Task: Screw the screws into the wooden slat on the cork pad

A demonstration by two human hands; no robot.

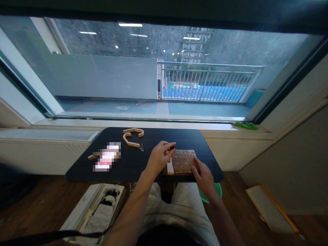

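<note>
A flat brown block in clear bubble wrap (183,161) lies on the dark table, near its front edge. Along its left end runs a pale strip (170,167). My left hand (160,157) is over that end, fingers pinched around a small black piece (171,148) whose kind is unclear. At the opposite end, my right hand (204,176) grips the wrapped block's edge between thumb and fingers. Farther back on the table are two curved wooden hooks (131,140), beside a small heap of metal screws or pins (141,147).
On the table's left lies a pixelated item (107,157) with a wooden end poking out. An open white box (89,212) stands on the floor at left. Part of a green basin (217,192) shows below the table. A green cloth (245,126) rests on the windowsill.
</note>
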